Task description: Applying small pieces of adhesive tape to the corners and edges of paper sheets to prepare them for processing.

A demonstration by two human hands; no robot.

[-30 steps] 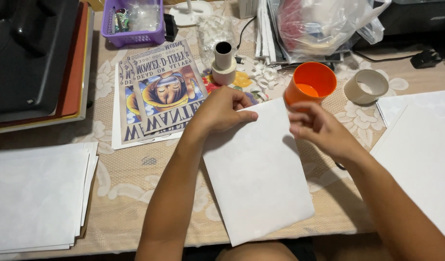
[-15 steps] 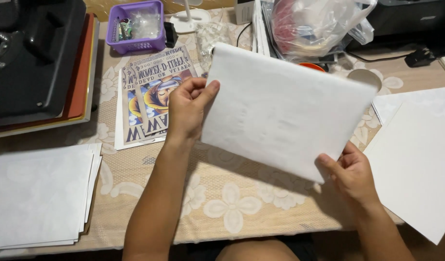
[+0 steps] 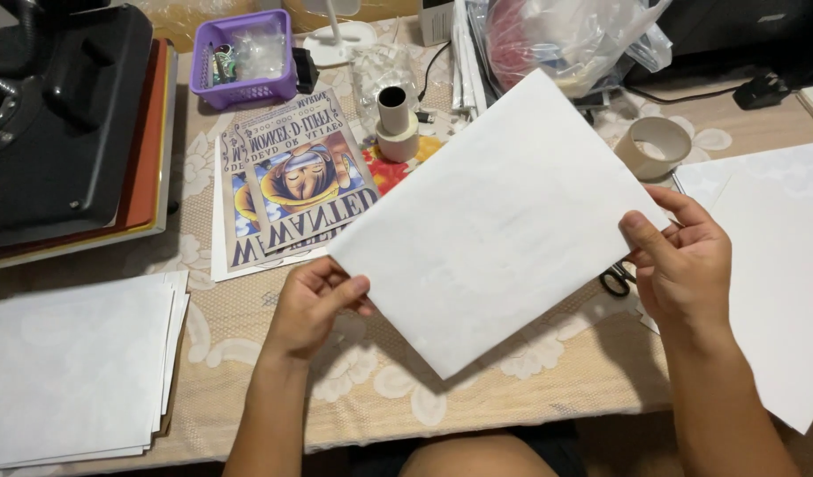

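Floral tablecloth (image 3: 247, 344) lies under paper stacks (image 3: 71, 371) and posters (image 3: 292, 190).

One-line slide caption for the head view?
Left hand and right hand hold a white sheet above the table, beside printed posters.

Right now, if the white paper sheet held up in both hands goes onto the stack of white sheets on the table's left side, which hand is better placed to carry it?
Probably the left hand: it pinches the white paper sheet at its lower-left edge, nearest the stack of white sheets. The right hand holds the far right edge.
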